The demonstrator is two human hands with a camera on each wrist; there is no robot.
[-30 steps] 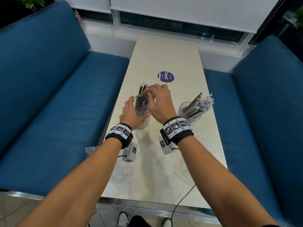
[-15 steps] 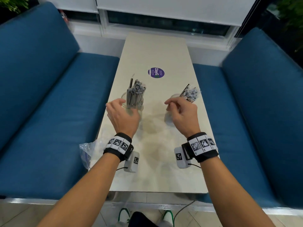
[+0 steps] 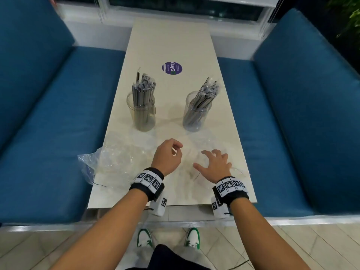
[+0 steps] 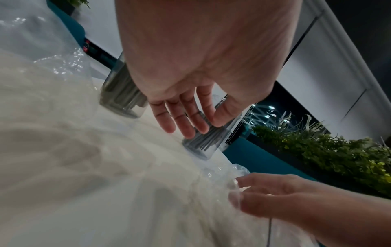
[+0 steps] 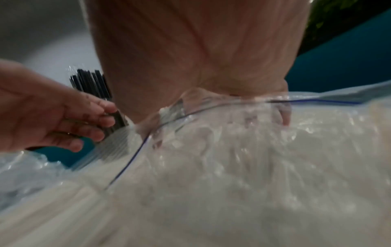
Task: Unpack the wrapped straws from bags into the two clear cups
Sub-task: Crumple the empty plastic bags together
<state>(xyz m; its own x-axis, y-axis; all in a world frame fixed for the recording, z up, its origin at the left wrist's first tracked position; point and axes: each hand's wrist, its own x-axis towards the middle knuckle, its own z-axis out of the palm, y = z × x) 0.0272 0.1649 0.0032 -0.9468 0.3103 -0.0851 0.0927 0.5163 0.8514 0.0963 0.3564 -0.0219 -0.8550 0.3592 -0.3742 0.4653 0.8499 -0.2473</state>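
Two clear plastic cups of wrapped straws stand upright on the pale counter (image 3: 171,41), both hands low near its front edge.

The crumpled clear plastic bag (image 3: 109,162) lies at the left edge. The left clear cup (image 3: 143,114) holds grey wrapped straws (image 3: 143,92) pointing upward; the left hand (image 3: 168,155) hovers loosely curled, empty. The right clear cup (image 3: 195,115) has straws (image 3: 206,93) leaning right. The right hand (image 3: 215,165), fingers spread, rests on a second clear bag (image 5: 232,150).

Straw-filled cups (image 3: 144,112) beyond hands (image 3: 168,155)
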